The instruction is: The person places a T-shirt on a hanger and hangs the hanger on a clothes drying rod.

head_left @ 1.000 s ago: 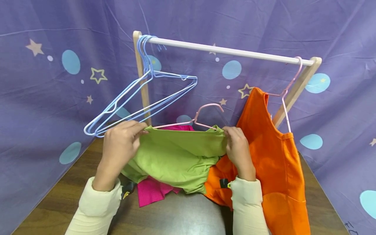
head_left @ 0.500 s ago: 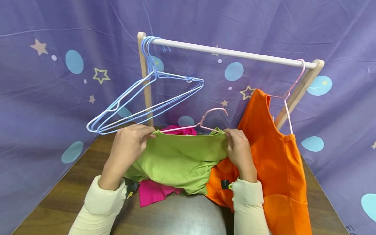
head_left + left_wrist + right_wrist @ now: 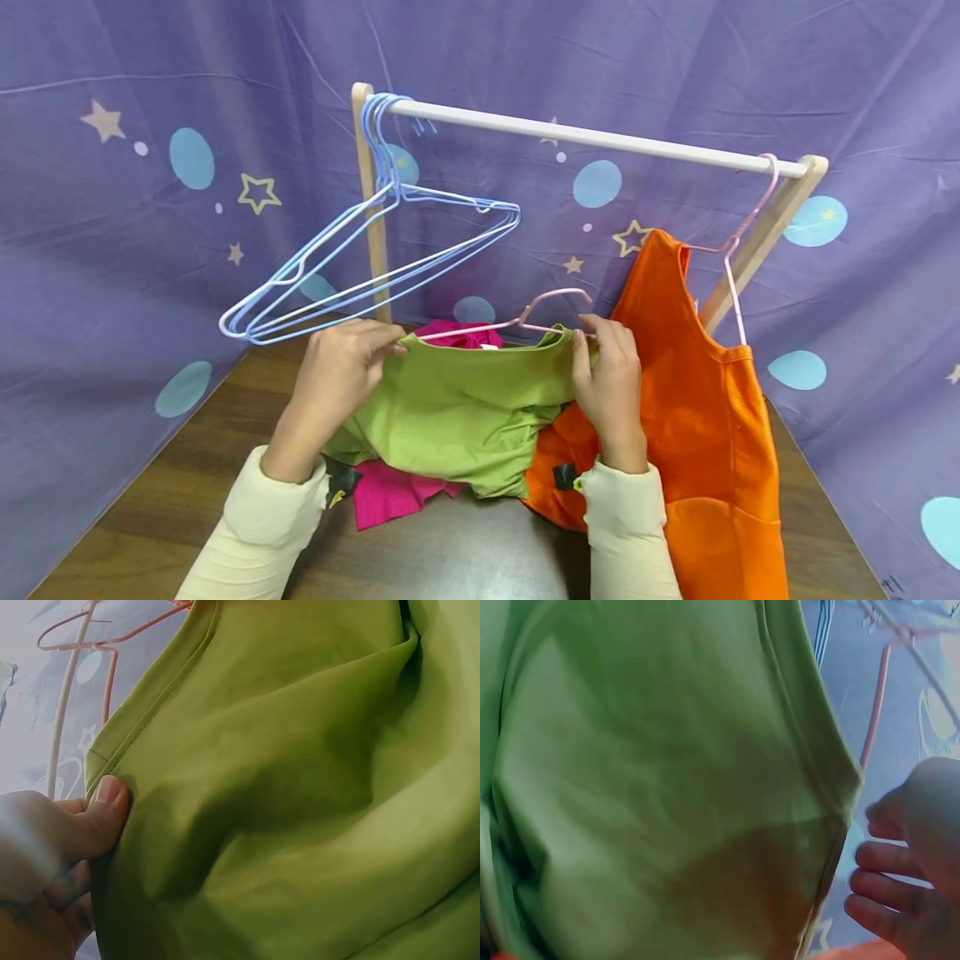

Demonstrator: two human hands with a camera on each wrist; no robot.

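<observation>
A green sleeveless top [image 3: 457, 417] hangs spread between my hands in the head view, with a pink hanger [image 3: 468, 332] inside its neckline and the hook standing out above. My left hand [image 3: 339, 362] pinches the left shoulder of the top; in the left wrist view the thumb [image 3: 111, 806] lies over the cloth. Beside the right shoulder is my right hand [image 3: 611, 375]. Its fingers [image 3: 889, 859] are loosely bent and apart from the cloth in the right wrist view, holding nothing. The hanger's ends are partly hidden by cloth and hands.
Several blue and white hangers [image 3: 382, 225] hang at the left of the rack's white rail [image 3: 585, 133]. An orange garment [image 3: 705, 433] hangs on a pink hanger at the right. Magenta cloth [image 3: 393, 493] lies on the wooden table [image 3: 480, 550] beneath the top.
My right hand has let go of the top's right shoulder and its fingers have spread. The top and its hanger have sunk slightly and shifted right in view. My left hand keeps its pinch.
</observation>
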